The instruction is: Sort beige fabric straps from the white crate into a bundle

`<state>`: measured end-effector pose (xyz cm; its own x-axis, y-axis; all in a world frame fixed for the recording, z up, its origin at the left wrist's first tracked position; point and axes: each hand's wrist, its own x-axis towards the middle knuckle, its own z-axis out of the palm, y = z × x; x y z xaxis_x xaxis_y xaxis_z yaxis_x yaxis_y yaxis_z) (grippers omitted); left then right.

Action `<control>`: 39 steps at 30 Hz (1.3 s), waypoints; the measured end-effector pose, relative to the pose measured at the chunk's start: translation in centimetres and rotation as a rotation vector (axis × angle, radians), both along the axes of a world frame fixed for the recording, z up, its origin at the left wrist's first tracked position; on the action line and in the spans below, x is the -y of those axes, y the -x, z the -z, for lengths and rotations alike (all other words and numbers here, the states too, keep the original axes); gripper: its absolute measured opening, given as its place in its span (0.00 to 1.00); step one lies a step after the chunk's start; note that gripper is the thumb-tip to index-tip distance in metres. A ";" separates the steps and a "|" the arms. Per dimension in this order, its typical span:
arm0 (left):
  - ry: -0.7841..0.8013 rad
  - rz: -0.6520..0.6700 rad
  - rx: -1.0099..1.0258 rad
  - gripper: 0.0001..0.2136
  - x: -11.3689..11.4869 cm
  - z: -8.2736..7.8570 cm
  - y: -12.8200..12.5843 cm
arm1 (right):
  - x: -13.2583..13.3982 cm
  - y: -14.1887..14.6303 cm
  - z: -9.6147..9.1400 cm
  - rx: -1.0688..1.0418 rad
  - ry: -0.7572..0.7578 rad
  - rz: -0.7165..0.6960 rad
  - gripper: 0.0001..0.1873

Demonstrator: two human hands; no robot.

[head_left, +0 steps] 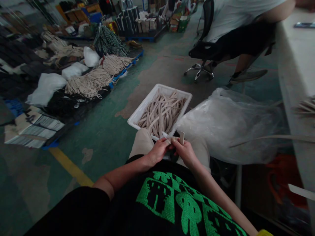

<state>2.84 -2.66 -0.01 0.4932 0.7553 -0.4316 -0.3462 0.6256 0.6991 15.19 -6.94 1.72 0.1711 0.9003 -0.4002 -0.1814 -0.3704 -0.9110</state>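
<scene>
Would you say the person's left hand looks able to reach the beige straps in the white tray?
Probably yes: the white tray is open, just ahead of the left hand, leaving the beige straps exposed, though that hand looks occupied.

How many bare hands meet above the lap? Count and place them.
2: the left hand, by the near edge of the white plastic tub, and the right hand beside it, holding a beige strip. Each is partly hidden.

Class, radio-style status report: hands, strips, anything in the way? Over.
Left hand, right hand together; right holds pale strip, left's grip unclear. More strips heaped in white tray ahead. Translucent plastic sheeting bulks close on tray's right.
</scene>
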 end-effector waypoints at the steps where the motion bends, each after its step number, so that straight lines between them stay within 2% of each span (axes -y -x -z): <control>1: 0.006 0.021 0.020 0.17 0.1 0.0 0.0 | 0.0 0.1 0.1 -0.027 -0.004 0.000 0.26; 6: -0.017 0.167 0.156 0.20 -0.2 -0.4 1.0 | 0.6 -0.1 -0.4 -0.114 -0.007 -0.038 0.25; 8: 0.008 0.175 0.213 0.22 -0.8 -0.7 1.5 | 0.7 -0.5 -0.7 -0.129 -0.006 -0.055 0.25; 10: 0.055 0.122 0.242 0.22 -1.8 -1.0 2.0 | 1.0 -0.9 -0.9 -0.151 0.000 -0.068 0.24; 13: 0.070 -0.005 0.165 0.19 -3.8 -1.3 2.9 | 1.3 -1.6 -0.5 -0.176 0.037 -0.116 0.23; 16: -0.033 -0.080 0.052 0.15 -5.5 -1.7 3.8 | 1.5 -2.3 0.3 -0.101 0.081 -0.175 0.22; 18: -0.123 -0.119 0.015 0.13 -6.1 -2.1 4.2 | 1.3 -2.6 0.5 0.074 0.094 -0.105 0.19; 20: -0.187 -0.131 -0.030 0.10 -6.1 -2.7 4.1 | 0.9 -2.8 0.3 0.246 0.069 0.012 0.19; 22: -0.228 -0.077 -0.089 0.09 -5.5 -3.4 3.5 | 0.3 -2.6 -0.4 0.314 -0.007 0.063 0.22; 26: -0.295 0.036 -0.131 0.07 -4.0 -4.1 1.9 | -1.0 -1.2 -1.5 0.315 -0.120 -0.085 0.22; 29: -0.309 -0.023 -0.106 0.08 -4.4 -3.7 1.5 | -1.2 -0.4 -1.2 0.337 -0.100 -0.158 0.18; 33: -0.198 -0.225 -0.099 0.08 -6.6 -2.8 2.4 | 0.2 -0.8 0.0 0.268 -0.055 -0.218 0.20; 35: -0.094 -0.263 -0.075 0.09 -7.2 -2.4 3.1 | 0.9 -1.2 0.3 0.231 -0.038 -0.245 0.22; 37: 0.002 -0.194 -0.020 0.13 -7.0 -1.9 3.5 | 1.3 -1.6 0.2 0.214 -0.035 -0.240 0.23; 39: 0.070 -0.046 0.030 0.18 -5.9 -1.2 3.4 | 1.3 -1.8 0.1 0.224 -0.038 -0.205 0.23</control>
<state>-0.60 3.21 1.22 0.4721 0.7458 -0.4700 -0.3955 0.6557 0.6431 17.01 -8.20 1.61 0.0640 0.9390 -0.3380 0.1007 -0.3430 -0.9339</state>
